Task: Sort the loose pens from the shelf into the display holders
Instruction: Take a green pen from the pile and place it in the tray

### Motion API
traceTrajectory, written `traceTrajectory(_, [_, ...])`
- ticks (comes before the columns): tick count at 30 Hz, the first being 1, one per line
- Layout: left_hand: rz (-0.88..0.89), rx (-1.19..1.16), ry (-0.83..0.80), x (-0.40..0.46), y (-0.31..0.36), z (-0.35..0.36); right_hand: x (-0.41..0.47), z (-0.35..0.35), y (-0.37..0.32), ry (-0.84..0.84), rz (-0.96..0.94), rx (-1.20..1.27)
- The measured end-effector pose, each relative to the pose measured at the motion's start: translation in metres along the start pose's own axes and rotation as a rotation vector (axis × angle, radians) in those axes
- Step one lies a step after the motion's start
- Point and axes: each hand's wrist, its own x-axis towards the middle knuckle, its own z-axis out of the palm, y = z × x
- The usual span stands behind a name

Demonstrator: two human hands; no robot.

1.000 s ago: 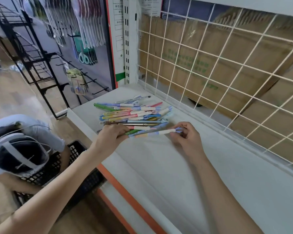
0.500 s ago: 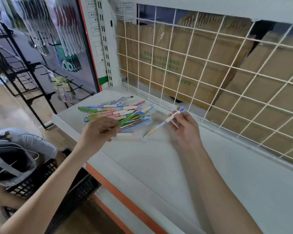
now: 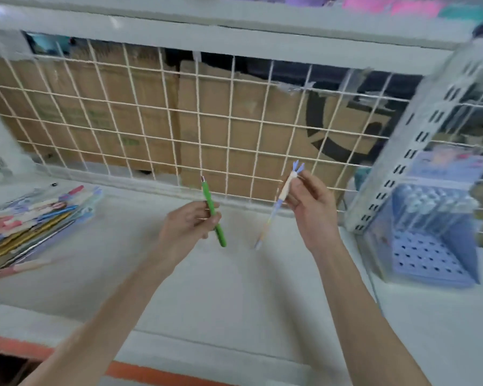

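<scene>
Pens are in both hands at once, one each, which suits a sort where every trip from pile to holder costs time. The left hand (image 3: 188,227) has its fingers curled round a green pen (image 3: 213,211), gripping it near the middle so that it stands close to upright, tip end up and well clear of the shelf (image 3: 221,296). The right hand (image 3: 308,207) pinches a pale pen (image 3: 280,203) high on its barrel, just under a blue forked topper, and lets the rest hang down and to the left; a grip that high leaves the lower end free to be steered into a hole. Both pens are held in the air over the bare middle of the shelf, apart from each other and touching nothing else. The pile (image 3: 34,221) of loose pens lies at the far left, fanned flat against the shelf, so most of the sorting is likely yet to do. The holder (image 3: 430,232) stands at the right, past a slotted upright (image 3: 418,140): a clear box over a blue base pierced with rows of holes, with what may be pen caps showing in its back rows, though blur makes that hard to settle. It is nearer the right hand, so the pale pen would seem the natural first one to go in. Behind the wire grid (image 3: 179,121) are cardboard boxes (image 3: 140,107).
</scene>
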Motion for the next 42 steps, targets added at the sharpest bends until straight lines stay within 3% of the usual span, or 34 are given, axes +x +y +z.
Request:
traceTrajectory(7, [-0.011,-0.101,-0.243,-0.028,0.02,0.152,-0.034,-0.138,-0.077,0.236,-0.049,-0.066])
traceTrajectory(13, [-0.005,-0.202,-0.331,-0.058,0.025,0.244,-0.074,-0.222,-0.113,0.334,-0.042,-0.177])
traceTrajectory(17, [-0.015,-0.246,-0.374,-0.073,0.029,0.276,-0.092,-0.247,-0.122,0.397,-0.049,-0.182])
traceTrajectory(28, [0.048,0.029,-0.469,-0.065,0.028,0.296,-0.122,-0.256,-0.14,0.554,-0.088,-0.209])
traceTrajectory(35, [-0.187,-0.195,-0.484,-0.063,0.014,0.312,-0.142,-0.268,-0.139,0.703,-0.085,-0.241])
traceTrajectory(42, [-0.619,-0.482,-0.711,-0.069,0.01,0.327,-0.149,-0.273,-0.139,0.806,-0.142,-0.214])
